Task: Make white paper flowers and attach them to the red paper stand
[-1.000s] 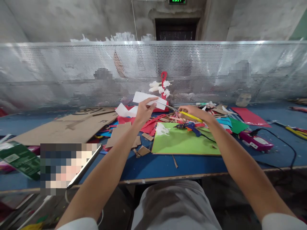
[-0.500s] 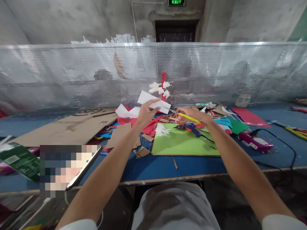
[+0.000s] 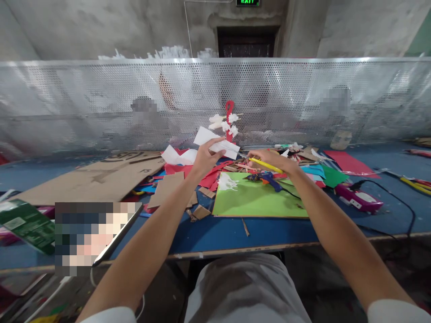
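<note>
My left hand (image 3: 204,158) is closed on a white piece of paper (image 3: 215,141), held up over the far middle of the blue table (image 3: 218,233). My right hand (image 3: 271,159) grips yellow-handled scissors (image 3: 261,163) whose blades reach into the paper's right edge. Below them lies a green sheet (image 3: 259,199) with a white fringed paper scrap (image 3: 227,181) and a blue glue gun (image 3: 267,179) on it. A red stand with white paper flowers (image 3: 227,123) rises behind the paper.
Brown cardboard (image 3: 97,179) lies at left, with red, brown and blue scraps (image 3: 188,186) around it. A pink tool (image 3: 358,199) with a black cable sits right. A perforated metal screen (image 3: 303,98) closes the table's far side. A green packet (image 3: 27,222) is near left.
The white paper has tilted and shifted slightly right in my left hand, and the scissors have closed in on its right edge. Both arms stay in nearly the same place.
</note>
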`<act>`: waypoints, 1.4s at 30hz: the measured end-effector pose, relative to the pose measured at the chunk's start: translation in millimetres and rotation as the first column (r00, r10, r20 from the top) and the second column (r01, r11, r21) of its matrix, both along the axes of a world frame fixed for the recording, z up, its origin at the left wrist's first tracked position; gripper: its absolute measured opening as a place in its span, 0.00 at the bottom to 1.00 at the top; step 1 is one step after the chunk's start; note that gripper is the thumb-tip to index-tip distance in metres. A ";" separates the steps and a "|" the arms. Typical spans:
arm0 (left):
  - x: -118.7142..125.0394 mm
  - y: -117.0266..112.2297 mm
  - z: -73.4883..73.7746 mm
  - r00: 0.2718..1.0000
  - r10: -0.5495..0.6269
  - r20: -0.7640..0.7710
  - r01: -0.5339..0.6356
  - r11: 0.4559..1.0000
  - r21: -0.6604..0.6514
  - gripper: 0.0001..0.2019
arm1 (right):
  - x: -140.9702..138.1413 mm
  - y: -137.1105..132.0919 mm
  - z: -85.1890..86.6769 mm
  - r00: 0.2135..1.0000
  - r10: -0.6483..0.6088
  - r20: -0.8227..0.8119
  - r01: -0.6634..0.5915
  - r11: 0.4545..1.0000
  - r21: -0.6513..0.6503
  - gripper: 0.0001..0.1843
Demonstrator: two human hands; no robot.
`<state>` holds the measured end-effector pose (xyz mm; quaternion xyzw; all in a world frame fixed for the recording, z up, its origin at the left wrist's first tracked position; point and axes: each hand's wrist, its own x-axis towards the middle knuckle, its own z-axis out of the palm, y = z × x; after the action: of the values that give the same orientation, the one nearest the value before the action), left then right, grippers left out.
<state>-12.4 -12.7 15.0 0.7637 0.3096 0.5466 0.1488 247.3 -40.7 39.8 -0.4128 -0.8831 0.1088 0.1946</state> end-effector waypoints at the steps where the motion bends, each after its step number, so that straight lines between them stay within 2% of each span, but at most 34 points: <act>1: 0.1 -0.4 0.2 1.000 -0.003 0.000 0.003 1.000 0.005 0.22 | -0.2 -0.3 0.0 1.000 -0.004 -0.001 0.004 1.000 0.003 0.20; 12: -2.3 4.7 -1.7 1.000 -0.017 0.004 0.017 0.999 -0.041 0.25 | 2.0 9.6 -4.4 1.000 -0.011 -0.020 0.011 0.999 0.035 0.18; 18: -7.3 8.0 1.0 0.999 0.034 0.041 -0.036 0.998 0.055 0.18 | 9.5 12.2 -1.6 0.999 -0.013 -0.038 0.013 1.000 -0.007 0.19; 24: -13.2 9.9 3.4 0.997 0.074 0.010 -0.075 0.994 0.079 0.16 | 16.0 9.1 -0.4 1.000 -0.008 -0.009 0.008 1.000 -0.004 0.18; 33: -10.2 10.9 -0.8 0.998 0.048 0.042 -0.047 0.999 -0.018 0.18 | 15.1 9.0 -5.2 1.000 0.008 0.011 -0.008 1.000 -0.015 0.17; 37: -8.3 8.1 0.9 0.997 0.035 0.070 -0.035 0.999 0.003 0.18 | 14.2 8.4 -7.6 0.999 0.028 0.021 -0.028 1.000 -0.007 0.17; 42: -8.2 5.2 3.1 0.993 0.086 0.079 -0.087 0.996 0.007 0.19 | 18.0 18.6 -15.7 1.000 0.023 0.004 -0.023 1.000 -0.013 0.17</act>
<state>-20.6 -7.5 18.1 0.7283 0.3336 0.5837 0.1327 265.3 -22.1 24.1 -0.4043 -0.8874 0.1159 0.1889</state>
